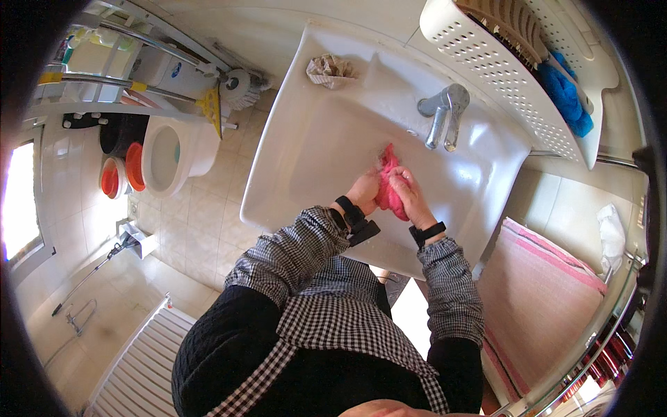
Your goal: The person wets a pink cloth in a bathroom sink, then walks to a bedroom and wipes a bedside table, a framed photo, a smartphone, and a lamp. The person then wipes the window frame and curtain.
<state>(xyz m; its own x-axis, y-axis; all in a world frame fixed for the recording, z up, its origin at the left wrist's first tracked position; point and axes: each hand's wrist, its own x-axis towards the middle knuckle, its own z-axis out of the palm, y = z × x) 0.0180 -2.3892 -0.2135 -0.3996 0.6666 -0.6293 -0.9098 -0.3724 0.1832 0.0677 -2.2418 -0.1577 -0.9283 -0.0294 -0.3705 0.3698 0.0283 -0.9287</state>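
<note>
Over the basin of a white ceramic sink, both my hands grip a bunched, wet-looking pink cloth. My left hand closes around its left side. From the right, my right hand presses its fingers over the cloth. One end of the cloth sticks out beyond my hands, towards the back of the sink. Behind and to the right stands a chrome faucet; the cloth is apart from its spout. A crumpled beige cloth lies in the sink's back left corner.
A perforated white basket with a brush and a blue cloth hangs at the upper right. Below it hangs a pink towel. Left of the sink are a toilet, a yellow-headed squeegee and orange containers.
</note>
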